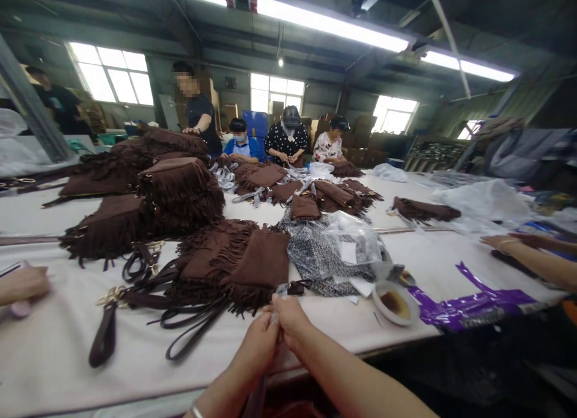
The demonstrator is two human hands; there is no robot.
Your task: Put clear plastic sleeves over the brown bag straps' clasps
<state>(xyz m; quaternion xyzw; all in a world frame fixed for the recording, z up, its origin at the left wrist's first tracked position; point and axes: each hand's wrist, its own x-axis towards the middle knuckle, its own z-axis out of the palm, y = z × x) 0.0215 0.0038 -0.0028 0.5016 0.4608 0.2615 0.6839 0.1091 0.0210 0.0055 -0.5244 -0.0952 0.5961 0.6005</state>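
Observation:
My left hand (260,341) and my right hand (291,322) meet at the near edge of the white table (58,346), fingers pinched together on a small clear strip (280,293) that rises between them. Just beyond the fingertips lies a brown fringed suede bag (252,268) with dark straps (189,325) trailing to the left. Both hands are closed; what the strip is stays too small to name.
Piles of brown fringed bags (171,190) cover the left and middle. A patterned cloth and clear plastic bags (342,244), a small white dish (395,302) and purple wrapping (469,307) lie right. Another person's hand (22,284) rests left, an arm (532,256) right. Several people work at the far end.

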